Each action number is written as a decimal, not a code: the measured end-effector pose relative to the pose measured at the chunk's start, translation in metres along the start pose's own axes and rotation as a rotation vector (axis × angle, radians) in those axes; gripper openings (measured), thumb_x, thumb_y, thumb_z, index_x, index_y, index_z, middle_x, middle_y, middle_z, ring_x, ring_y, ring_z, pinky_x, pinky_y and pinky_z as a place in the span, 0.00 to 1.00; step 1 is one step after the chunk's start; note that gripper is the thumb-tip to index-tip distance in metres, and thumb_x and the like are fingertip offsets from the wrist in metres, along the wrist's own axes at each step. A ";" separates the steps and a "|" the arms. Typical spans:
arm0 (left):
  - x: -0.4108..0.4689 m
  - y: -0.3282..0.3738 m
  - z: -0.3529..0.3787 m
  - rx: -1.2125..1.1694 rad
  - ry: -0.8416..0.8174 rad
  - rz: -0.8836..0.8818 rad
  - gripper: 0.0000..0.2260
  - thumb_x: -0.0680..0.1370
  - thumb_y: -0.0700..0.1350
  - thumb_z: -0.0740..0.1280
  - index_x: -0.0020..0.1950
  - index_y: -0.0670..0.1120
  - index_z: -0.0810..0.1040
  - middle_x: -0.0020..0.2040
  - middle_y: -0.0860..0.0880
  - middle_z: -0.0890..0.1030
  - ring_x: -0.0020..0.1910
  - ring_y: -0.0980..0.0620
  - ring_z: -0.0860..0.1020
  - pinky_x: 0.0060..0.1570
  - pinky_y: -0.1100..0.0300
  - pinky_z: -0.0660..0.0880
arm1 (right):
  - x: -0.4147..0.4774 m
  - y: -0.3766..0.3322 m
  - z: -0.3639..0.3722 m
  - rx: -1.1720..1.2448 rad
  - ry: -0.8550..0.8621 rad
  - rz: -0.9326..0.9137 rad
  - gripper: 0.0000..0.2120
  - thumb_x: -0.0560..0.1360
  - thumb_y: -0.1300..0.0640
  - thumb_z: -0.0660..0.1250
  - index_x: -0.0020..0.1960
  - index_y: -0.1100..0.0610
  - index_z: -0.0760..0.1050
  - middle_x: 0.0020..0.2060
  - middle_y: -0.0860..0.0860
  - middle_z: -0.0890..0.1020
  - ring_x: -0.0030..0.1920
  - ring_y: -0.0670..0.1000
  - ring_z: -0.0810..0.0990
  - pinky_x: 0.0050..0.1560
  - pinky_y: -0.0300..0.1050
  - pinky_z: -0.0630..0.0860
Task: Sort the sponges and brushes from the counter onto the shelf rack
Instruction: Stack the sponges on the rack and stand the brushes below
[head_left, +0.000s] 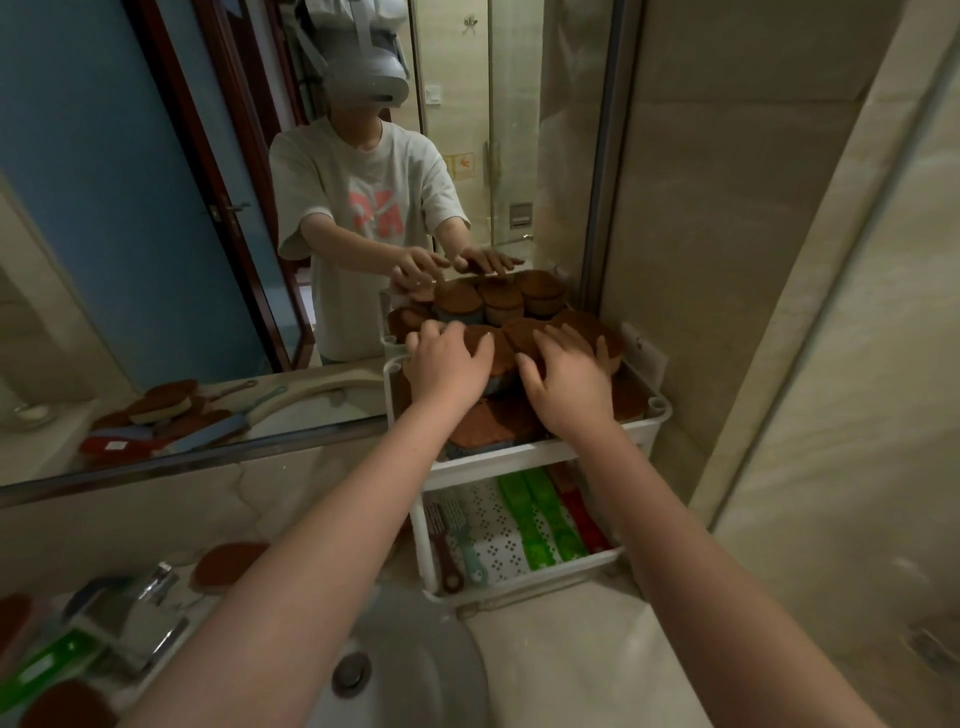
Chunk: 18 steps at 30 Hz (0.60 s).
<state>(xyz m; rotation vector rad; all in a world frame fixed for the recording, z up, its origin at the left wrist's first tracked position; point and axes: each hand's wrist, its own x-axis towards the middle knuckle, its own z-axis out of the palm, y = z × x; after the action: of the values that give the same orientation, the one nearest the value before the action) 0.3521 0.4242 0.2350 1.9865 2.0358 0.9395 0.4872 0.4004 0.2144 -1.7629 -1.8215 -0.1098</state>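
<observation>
Left hand (447, 358) and right hand (566, 376), fingers spread flat, press the sponges (519, 332) heaped in the shelf rack's (524, 458) top tier, brushes (540, 514) in the tier below (well along, I judge), while a stray sponge (228, 566) and a green brush (47, 665) lie on the bench (571, 649) left of the rack.

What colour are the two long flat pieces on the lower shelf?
The two long flat plastic pieces are bright green; head view.

walls: beige marble tile (727, 208) | mirror (130, 208) left | sink (415, 675) bottom edge | chrome faucet (150, 618) | light: dim
</observation>
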 end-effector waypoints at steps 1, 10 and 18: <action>-0.008 -0.002 -0.003 -0.037 0.051 0.025 0.19 0.78 0.57 0.57 0.63 0.47 0.73 0.63 0.45 0.71 0.65 0.44 0.65 0.62 0.51 0.65 | -0.004 -0.001 -0.001 0.029 0.061 -0.020 0.21 0.79 0.48 0.57 0.68 0.56 0.71 0.68 0.53 0.73 0.72 0.53 0.64 0.74 0.58 0.52; -0.093 -0.021 -0.013 -0.316 0.389 0.342 0.13 0.75 0.50 0.61 0.46 0.41 0.77 0.47 0.44 0.75 0.50 0.45 0.73 0.51 0.55 0.71 | -0.071 -0.012 -0.010 0.331 0.513 -0.124 0.11 0.73 0.57 0.62 0.51 0.58 0.79 0.49 0.53 0.81 0.52 0.53 0.77 0.50 0.47 0.70; -0.161 -0.057 0.014 -0.398 0.270 0.413 0.08 0.75 0.44 0.62 0.43 0.39 0.76 0.43 0.43 0.75 0.45 0.51 0.73 0.46 0.61 0.69 | -0.147 -0.006 0.024 0.352 0.440 -0.055 0.10 0.70 0.58 0.62 0.47 0.62 0.77 0.43 0.57 0.79 0.44 0.58 0.76 0.45 0.52 0.71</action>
<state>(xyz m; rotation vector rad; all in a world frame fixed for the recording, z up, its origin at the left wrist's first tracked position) 0.3293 0.2813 0.1437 2.1692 1.4002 1.6259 0.4647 0.2808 0.1289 -1.3213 -1.4653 -0.1722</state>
